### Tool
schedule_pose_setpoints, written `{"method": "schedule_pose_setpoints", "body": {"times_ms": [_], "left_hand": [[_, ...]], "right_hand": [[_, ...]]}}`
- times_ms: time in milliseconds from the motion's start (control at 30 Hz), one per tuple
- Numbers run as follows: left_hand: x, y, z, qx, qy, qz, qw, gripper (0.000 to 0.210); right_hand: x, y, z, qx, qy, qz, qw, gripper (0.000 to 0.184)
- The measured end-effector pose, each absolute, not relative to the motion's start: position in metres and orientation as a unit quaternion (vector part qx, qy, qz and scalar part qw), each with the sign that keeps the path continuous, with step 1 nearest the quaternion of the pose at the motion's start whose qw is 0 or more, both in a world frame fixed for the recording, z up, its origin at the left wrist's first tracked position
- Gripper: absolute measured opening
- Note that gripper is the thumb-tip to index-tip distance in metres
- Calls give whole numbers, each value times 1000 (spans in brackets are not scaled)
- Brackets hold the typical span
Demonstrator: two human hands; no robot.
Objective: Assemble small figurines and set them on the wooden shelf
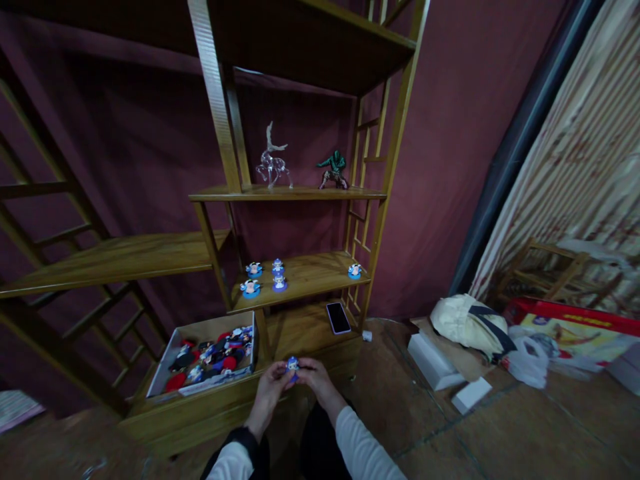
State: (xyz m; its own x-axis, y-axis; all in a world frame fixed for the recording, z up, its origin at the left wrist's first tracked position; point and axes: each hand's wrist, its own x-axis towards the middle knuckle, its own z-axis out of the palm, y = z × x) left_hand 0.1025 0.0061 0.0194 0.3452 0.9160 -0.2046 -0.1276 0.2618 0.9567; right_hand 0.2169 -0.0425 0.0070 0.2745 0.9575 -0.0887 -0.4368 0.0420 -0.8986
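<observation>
A small purple figurine (293, 365) is held between my left hand (273, 383) and my right hand (315, 375), its sides pinched by the fingertips of both, in front of the low shelf. To the left lies an open box (164, 363) full of jumbled figurines with red, black and blue bases. On the shelf above stand two purple figurines (279, 283), one behind the other, and beside them two figurines on blue bases (251, 289). Another blue-based figurine (355, 271) is by itself at that shelf's right end.
A phone (339, 318) lies on the low shelf (295, 333). Higher up are a clear deer ornament (273, 163) and a green crouching figure (334, 169). White boxes (434, 363), a cream bag (465, 323) and a plastic bag (529, 360) sit on the floor at right.
</observation>
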Motion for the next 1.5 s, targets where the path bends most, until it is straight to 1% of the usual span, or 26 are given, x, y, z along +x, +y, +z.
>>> {"method": "schedule_pose_setpoints", "body": {"times_ms": [100,233,300,467,600,767,900,1000,1300,1500], "left_hand": [[118,6,24,476,416,422,649,44],[132,8,27,516,412,453,599,39],[135,10,28,542,405,454,580,35],[137,8,30,579,381,418,587,28],[135,2,29,594,389,373,597,33],[135,-1,33,649,404,343,546,34],[142,-1,45,704,387,334,493,28],[150,0,53,717,392,324,476,25],[170,0,64,697,378,317,521,30],[184,-4,68,669,373,308,564,26]], "right_hand": [[223,-44,4,-445,-210,511,705,45],[227,-48,5,-474,-194,492,704,46],[229,-52,7,-464,-205,495,705,44],[234,-61,10,-434,-219,494,721,43],[242,-68,7,-437,-238,493,714,48],[250,-72,6,-427,-260,513,698,46],[254,-75,10,-405,-211,525,718,44],[257,-79,15,-381,-182,535,731,41],[271,-89,25,-328,-161,541,758,41],[280,-89,23,-316,-149,543,764,42]]}}
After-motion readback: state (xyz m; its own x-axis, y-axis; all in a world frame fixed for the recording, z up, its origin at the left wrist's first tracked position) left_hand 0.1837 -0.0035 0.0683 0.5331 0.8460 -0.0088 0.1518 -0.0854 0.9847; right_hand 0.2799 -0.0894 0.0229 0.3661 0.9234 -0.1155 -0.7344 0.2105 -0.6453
